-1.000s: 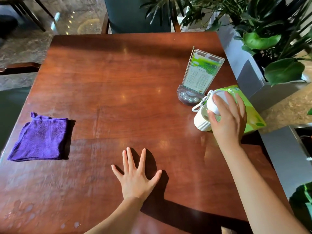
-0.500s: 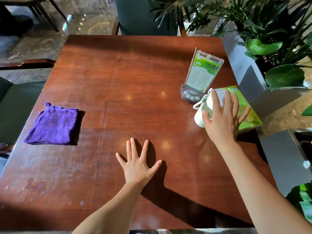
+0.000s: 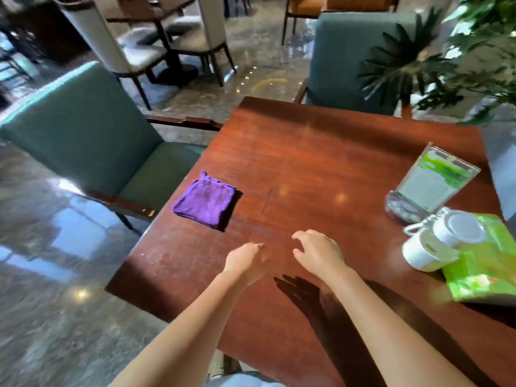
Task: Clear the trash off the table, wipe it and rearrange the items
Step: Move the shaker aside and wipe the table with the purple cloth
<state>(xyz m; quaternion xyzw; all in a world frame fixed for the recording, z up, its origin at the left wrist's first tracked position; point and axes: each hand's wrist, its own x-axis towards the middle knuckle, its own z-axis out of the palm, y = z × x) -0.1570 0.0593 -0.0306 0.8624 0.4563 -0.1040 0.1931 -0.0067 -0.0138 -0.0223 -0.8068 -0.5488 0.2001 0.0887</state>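
Right hand (image 3: 318, 254) released white bottle (image 3: 435, 241); left hand (image 3: 245, 261) lifted off table (image 3: 307, 163).

Cloth (image 3: 205, 201) left on table (image 3: 307, 163), bottle (image 3: 435, 241) right

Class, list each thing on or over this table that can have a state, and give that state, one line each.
Purple cloth: folded, lying flat, untouched.
White bottle: lid on, tipped against the green packet.
Menu stand: upright.
Left hand: empty, fingers curled downward.
Right hand: empty, fingers curled downward.
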